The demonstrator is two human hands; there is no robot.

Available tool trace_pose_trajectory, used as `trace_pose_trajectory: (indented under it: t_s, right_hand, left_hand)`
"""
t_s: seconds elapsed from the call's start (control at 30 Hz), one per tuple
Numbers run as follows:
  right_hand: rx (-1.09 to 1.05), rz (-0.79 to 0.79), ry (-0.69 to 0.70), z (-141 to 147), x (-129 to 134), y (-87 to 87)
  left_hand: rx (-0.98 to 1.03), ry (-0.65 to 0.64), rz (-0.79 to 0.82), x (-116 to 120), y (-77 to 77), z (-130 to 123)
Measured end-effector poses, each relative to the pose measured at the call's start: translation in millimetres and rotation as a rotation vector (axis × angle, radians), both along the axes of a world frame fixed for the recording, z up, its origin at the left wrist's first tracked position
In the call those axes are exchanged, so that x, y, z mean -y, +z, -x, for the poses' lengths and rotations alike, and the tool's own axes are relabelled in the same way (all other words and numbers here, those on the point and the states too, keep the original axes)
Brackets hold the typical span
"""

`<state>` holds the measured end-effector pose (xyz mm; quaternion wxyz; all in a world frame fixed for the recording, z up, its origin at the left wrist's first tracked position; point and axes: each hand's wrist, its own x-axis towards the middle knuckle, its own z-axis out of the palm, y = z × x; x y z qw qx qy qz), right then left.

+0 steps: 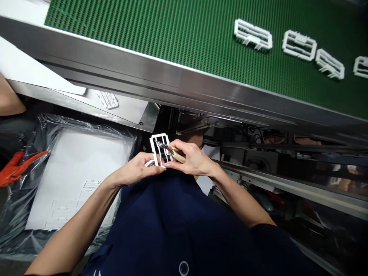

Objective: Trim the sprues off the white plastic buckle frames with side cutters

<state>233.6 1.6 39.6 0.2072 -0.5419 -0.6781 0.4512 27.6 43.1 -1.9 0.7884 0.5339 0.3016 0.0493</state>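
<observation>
My left hand is closed on the lower edge of a white plastic frame, a slotted rectangle held upright in front of my body. Beside its palm shows another curved white piece, mostly hidden by the fingers. In my right hand is a pair of nippers with light tan handles, the fingers wrapped around them. The dark metal jaws of the tool lie at the frame's inner bars; whether they touch a bar I cannot tell.
A green conveyor belt with a metal side rail runs across the top, carrying several white frames. At left are a plastic-lined box with white sheet, orange-handled tool, and a ledge with a white part. Another person's arm shows.
</observation>
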Motion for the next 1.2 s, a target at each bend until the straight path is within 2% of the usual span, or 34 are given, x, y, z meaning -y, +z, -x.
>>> trace_pose_trajectory:
  t_s: [0.13, 0.33, 0.53, 0.63, 0.73, 0.8, 0.87, 0.97, 1.03, 1.13, 1.2]
  right_hand:
    - [0.059, 0.002, 0.107, -1, -9, 0.3]
    - [0.09, 0.018, 0.178, 0, -19, 5.9]
    - [0.097, 0.037, 0.169, 2, -21, 5.4]
    - [0.095, 0.035, 0.134, 2, -19, 3.0]
    - [0.093, 0.034, -0.015, -1, -14, -2.2]
    - [0.107, 0.065, -0.152, -3, -8, -8.5]
    - [0.123, 0.122, -0.253, -6, 2, -16.5]
    - [0.139, 0.228, -0.317, -9, 16, -27.3]
    - [0.141, 0.287, -0.344, -10, 24, -31.5]
    - [0.139, 0.318, -0.369, -10, 30, -33.5]
    - [0.148, 0.316, -0.378, -9, 31, -34.1]
  left_hand:
    - [0.002, -0.028, 0.014, -5, 1.5, -1]
    - [0.003, -0.068, 0.041, -8, -1.9, 3]
    - [0.045, -0.027, 0.082, -9, -2.8, 2]
    - [0.032, 0.022, 0.135, -7, -8.7, 7]
    - [-0.08, 0.21, 0.32, -3, -30.5, 22]
    - [-0.19, 0.387, 0.432, -7, -55.2, 37]
    - [-0.288, 0.528, 0.457, -18, -84.0, 54]
    - [-0.422, 0.691, 0.457, -53, -122.7, 76]
    - [-0.485, 0.759, 0.472, -83, -141.1, 85]
    - [-0.541, 0.863, 0.496, -122, -157.8, 89]
    - [-0.552, 0.954, 0.501, -138, -163.6, 88]
